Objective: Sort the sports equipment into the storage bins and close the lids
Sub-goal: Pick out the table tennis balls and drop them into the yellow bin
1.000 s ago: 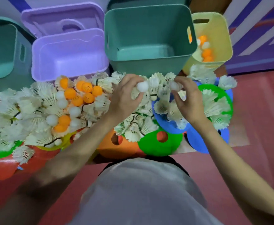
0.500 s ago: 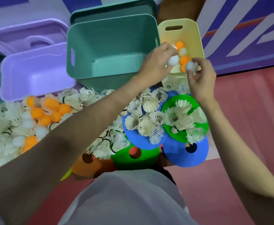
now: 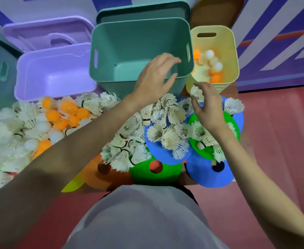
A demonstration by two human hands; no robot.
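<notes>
Left hand (image 3: pixel 154 78): empty, fingers spread, over near rim of green bin (image 3: pixel 138 51). Right hand (image 3: pixel 208 106): empty, fingers loose, above shuttlecocks (image 3: pixel 165 133). Balls (image 3: pixel 214 65) inside yellow bin (image 3: pixel 234 51), 1 o'clock. More balls, 9 o'clock.

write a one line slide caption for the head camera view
Both hands, left and right, hover open and empty above scattered shuttlecocks, beside a yellow bin holding orange and white balls.

No words, numbers or brand names can be read anywhere. The orange balls (image 3: pixel 70 109) carry small dark marks, and the shuttlecocks (image 3: pixel 124 153) have dark bands round their cork heads with tiny prints, all too blurred and small to make out.
</notes>
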